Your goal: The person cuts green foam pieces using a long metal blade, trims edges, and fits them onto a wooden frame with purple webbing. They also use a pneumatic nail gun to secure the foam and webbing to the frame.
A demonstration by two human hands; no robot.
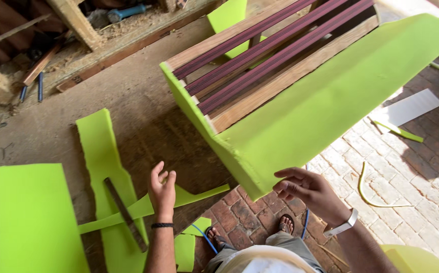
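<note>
- Nearest us, our right hand point(308, 191), fingers curled loosely, touches the green foam sheet point(325, 101) at its lower corner.
- Its long axis runs up-right over the wooden frame point(260, 71).
- Our left hand point(162, 191) hovers spread, empty, farther left.

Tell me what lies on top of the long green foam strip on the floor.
A dark, narrow flat bar lies along the green foam strip. The left hand hovers beside it; the bar's underside is hidden.

Lime-green foam sheet point(331, 96) wrapped over a slatted wooden frame point(275, 55), covering its side and near end, lower corner hanging above the brick floor; frame tilted, dark webbing strips exposed.
</note>
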